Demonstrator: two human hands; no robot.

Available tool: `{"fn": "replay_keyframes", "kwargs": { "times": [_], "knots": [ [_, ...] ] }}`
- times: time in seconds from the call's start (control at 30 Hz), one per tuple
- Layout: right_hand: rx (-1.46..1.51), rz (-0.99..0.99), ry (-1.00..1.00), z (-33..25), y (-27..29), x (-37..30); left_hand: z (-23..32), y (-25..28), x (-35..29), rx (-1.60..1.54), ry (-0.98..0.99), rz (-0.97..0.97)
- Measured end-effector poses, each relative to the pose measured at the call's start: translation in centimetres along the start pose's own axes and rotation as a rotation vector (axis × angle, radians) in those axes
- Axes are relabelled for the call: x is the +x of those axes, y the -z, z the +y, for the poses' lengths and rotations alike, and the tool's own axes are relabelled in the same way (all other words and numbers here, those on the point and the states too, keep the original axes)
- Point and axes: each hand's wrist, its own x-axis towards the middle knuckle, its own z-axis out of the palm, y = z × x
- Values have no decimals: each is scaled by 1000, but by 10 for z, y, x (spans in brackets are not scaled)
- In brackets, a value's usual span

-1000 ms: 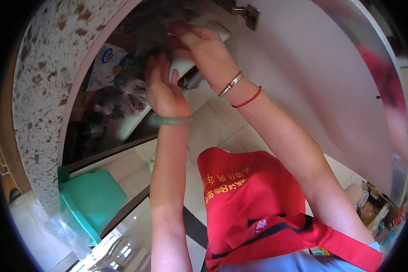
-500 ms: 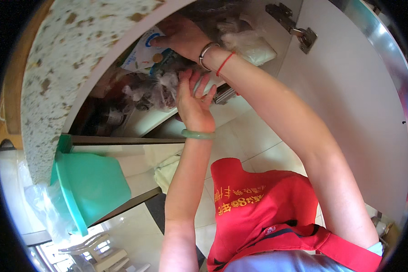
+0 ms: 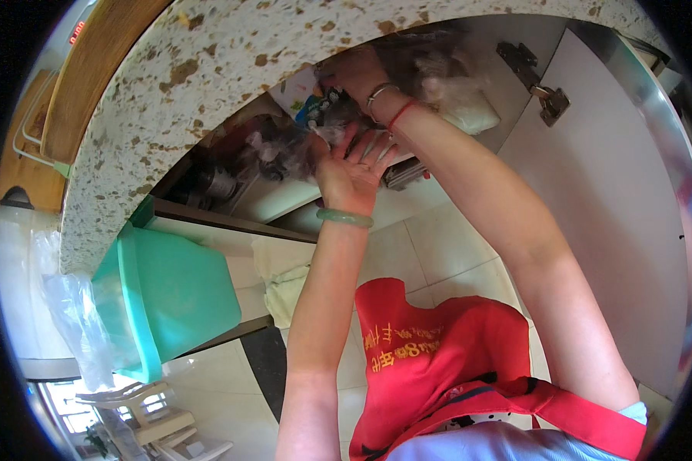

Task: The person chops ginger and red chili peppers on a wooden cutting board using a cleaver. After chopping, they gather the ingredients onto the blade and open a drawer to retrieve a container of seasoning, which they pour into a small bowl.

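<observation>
My right hand (image 3: 359, 74) reaches deep into the cupboard, with a metal bracelet and a red string at its wrist. It grips the edge of a white, blue and green printed package (image 3: 294, 94); shadow hides most of its fingers. Below it is my left hand (image 3: 350, 173), palm up, fingers spread and open, with a green bangle (image 3: 345, 218) at the wrist. Its thumb side is against crumpled clear plastic bags (image 3: 273, 157) on the shelf. A clear bag of pale contents (image 3: 469, 107) lies right of my right forearm.
A speckled stone countertop (image 3: 184, 73) overhangs the cupboard. At right the white cupboard door (image 3: 615, 200) stands open on a metal hinge (image 3: 550, 104). A turquoise bin (image 3: 181, 296) hangs at left beside a clear plastic bag (image 3: 73, 323). Pale floor tiles (image 3: 446, 234) lie below.
The view has shifted, so the countertop covers more of the cupboard and everything inside appears farther right. The package shows less, and my right hand is more in shadow. My left hand stays open.
</observation>
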Motion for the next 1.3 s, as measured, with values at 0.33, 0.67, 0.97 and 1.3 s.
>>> {"fn": "replay_keyframes", "kwargs": {
  "times": [0.33, 0.67, 0.97, 1.3],
  "knots": [
    [1006, 498, 177, -17, 31, -51, 7, 2, 2, -8, -21, -22],
    [1361, 382, -278, -65, 108, -162, 4, -21, -40, -359, 307, -296],
    [1033, 404, -331, -90, 169, -207, -25, -65, -95, -406, 482, -231],
    [608, 398, -388, -169, 283, -260, -22, -144, -197, -166, 753, 11]
  ]
}}
